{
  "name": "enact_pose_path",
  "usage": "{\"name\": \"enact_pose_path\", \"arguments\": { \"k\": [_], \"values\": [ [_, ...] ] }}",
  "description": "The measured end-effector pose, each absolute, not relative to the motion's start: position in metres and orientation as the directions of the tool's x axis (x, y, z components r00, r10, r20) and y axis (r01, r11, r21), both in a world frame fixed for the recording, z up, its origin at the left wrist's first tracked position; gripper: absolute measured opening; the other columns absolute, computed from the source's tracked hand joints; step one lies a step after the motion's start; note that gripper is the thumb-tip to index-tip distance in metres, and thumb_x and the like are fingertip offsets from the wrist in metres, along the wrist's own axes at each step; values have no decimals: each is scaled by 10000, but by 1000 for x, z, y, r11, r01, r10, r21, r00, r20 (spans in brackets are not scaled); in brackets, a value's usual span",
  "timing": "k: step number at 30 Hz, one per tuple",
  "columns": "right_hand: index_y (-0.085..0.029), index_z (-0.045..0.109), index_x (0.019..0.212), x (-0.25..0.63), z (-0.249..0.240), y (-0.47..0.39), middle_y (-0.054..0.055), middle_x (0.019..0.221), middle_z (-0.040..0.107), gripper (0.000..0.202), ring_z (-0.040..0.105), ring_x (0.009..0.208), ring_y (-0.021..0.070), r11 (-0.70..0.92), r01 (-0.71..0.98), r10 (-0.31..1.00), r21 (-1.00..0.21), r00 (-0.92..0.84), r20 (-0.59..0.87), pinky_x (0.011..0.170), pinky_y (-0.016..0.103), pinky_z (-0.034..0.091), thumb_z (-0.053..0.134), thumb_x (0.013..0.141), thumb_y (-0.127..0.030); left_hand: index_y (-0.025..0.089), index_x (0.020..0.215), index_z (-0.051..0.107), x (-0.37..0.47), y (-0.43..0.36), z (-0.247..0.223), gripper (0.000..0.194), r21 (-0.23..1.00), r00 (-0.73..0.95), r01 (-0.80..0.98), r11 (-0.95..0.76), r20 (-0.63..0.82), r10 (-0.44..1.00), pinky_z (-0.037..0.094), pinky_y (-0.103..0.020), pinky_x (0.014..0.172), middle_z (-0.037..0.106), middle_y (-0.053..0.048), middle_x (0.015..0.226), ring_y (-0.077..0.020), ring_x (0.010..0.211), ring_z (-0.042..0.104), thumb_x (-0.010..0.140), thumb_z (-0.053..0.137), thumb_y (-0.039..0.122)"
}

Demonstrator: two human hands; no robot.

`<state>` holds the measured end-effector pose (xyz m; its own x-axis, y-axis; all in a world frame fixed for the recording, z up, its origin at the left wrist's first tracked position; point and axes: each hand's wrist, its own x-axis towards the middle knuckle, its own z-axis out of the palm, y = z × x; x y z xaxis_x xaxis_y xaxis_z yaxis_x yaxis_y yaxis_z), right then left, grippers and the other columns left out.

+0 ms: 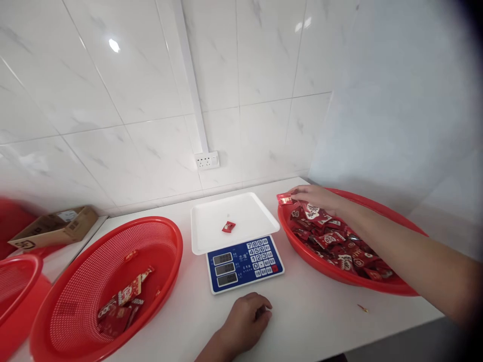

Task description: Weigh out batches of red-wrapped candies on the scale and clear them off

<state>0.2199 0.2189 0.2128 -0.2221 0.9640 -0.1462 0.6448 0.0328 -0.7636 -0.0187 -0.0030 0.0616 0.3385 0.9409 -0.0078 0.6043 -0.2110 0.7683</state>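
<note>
My right hand reaches over the right red basket, its fingers closed on a small red packet at the basket's left rim. Many red packets fill that basket. A digital scale with a blue keypad stands in the middle, and one red packet lies on its white tray. In front of the scale, my left hand rests on the table with its fingers curled; whether it holds something small cannot be made out.
Several packets lie in the left red basket. Farther left are another red basket and an open cardboard box. A tiny scrap lies on the white table. A tiled wall stands behind.
</note>
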Motion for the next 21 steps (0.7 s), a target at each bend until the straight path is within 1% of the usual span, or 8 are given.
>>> {"name": "enact_pose_path", "arguments": {
  "k": [3, 6, 9, 11, 13, 15, 18, 21],
  "values": [
    [-210, 619, 1060, 184, 214, 211, 41, 914, 718, 289, 654, 699, 158, 71, 585, 912, -808, -366, -185, 572, 227, 502, 520, 813, -322, 197, 967, 649, -19, -4, 62, 217, 756, 345, 616, -219, -9, 939, 443, -215, 663, 647, -28, 879, -140, 730, 576, 813, 496, 202],
    [-221, 617, 1097, 151, 210, 206, 39, 960, 719, 301, 665, 778, 166, 105, 545, 850, -832, -483, -209, 630, 235, 524, 519, 831, -321, 196, 987, 649, -19, -4, 61, 230, 752, 343, 623, -214, -17, 939, 443, -217, 656, 646, -30, 871, -143, 728, 570, 823, 489, 220],
    [-194, 590, 1153, 128, 205, 206, 64, 1047, 697, 346, 634, 948, 180, 133, 546, 834, -828, -513, -204, 742, 231, 518, 554, 821, -285, 194, 991, 650, -20, -5, 61, 234, 755, 330, 622, -208, -12, 944, 445, -215, 654, 644, -29, 859, -139, 717, 565, 823, 490, 223],
    [-177, 576, 1165, 119, 202, 209, 82, 1088, 679, 356, 612, 993, 179, 136, 562, 856, -816, -482, -189, 759, 224, 511, 557, 822, -272, 194, 992, 651, -20, -6, 61, 236, 760, 323, 617, -203, -9, 946, 447, -213, 648, 643, -29, 857, -135, 705, 562, 822, 490, 221],
    [-174, 571, 1161, 114, 200, 212, 92, 1080, 680, 347, 624, 946, 178, 130, 579, 875, -805, -449, -182, 708, 230, 520, 530, 843, -306, 195, 999, 650, -20, -6, 61, 239, 764, 325, 614, -198, -16, 946, 450, -212, 642, 642, -30, 870, -134, 701, 562, 824, 489, 225],
    [-170, 576, 1136, 111, 198, 216, 100, 1046, 690, 337, 641, 845, 170, 123, 594, 889, -795, -423, -178, 632, 233, 520, 511, 855, -344, 199, 1004, 647, -20, -5, 61, 240, 765, 333, 613, -196, -25, 943, 454, -215, 650, 640, -34, 896, -137, 716, 566, 828, 486, 230],
    [-154, 594, 1072, 104, 194, 219, 109, 996, 699, 308, 637, 725, 147, 122, 612, 901, -781, -399, -172, 556, 221, 498, 514, 853, -354, 202, 1004, 644, -20, -5, 60, 236, 764, 343, 613, -200, -29, 939, 458, -219, 667, 638, -36, 913, -143, 737, 571, 831, 486, 232],
    [-146, 600, 1023, 93, 187, 218, 109, 969, 701, 286, 637, 722, 140, 135, 620, 902, -773, -399, -163, 547, 203, 489, 511, 854, -359, 200, 998, 648, -20, -5, 60, 235, 766, 339, 610, -204, -20, 941, 457, -216, 660, 641, -34, 899, -140, 723, 571, 824, 491, 223]
  ]
}}
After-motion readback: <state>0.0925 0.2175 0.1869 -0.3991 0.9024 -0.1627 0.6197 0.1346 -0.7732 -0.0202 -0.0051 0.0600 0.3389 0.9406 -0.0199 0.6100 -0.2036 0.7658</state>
